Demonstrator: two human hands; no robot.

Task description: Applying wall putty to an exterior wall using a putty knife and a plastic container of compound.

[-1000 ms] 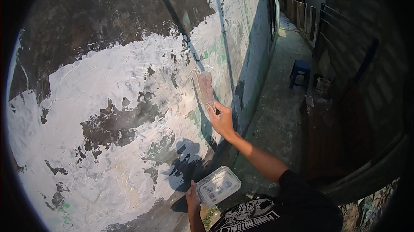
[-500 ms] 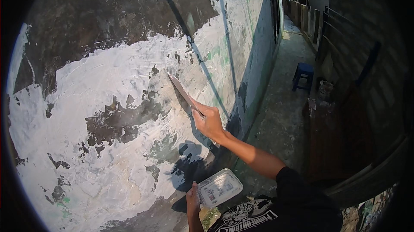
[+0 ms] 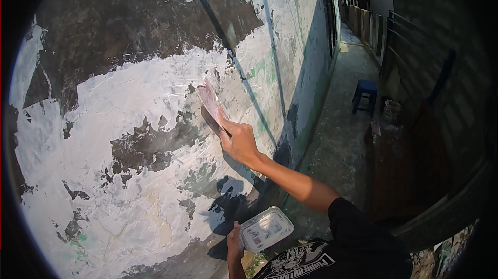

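Note:
My right hand (image 3: pixel 240 143) is closed around a flat putty knife (image 3: pixel 208 98), its blade lying against the wall (image 3: pixel 119 95). White filler coats much of that wall in rough, uneven patches, with dark grey bare areas between them and above. Low down, near the wall's foot, my left hand (image 3: pixel 235 242) grips the edge of a clear plastic container (image 3: pixel 267 229). Whitish smears show inside the container; how much filler it holds I cannot tell.
A narrow concrete path (image 3: pixel 340 108) runs away along the wall. On it stands a blue stool (image 3: pixel 365 96), with a whitish bucket (image 3: pixel 391 110) nearby. A brown wooden table or bench (image 3: pixel 397 175) is at the right, by a dark wall.
My right hand has shifted a little left and up with the putty knife, and the blade has turned so its broad face shows more. The left hand and container have barely moved.

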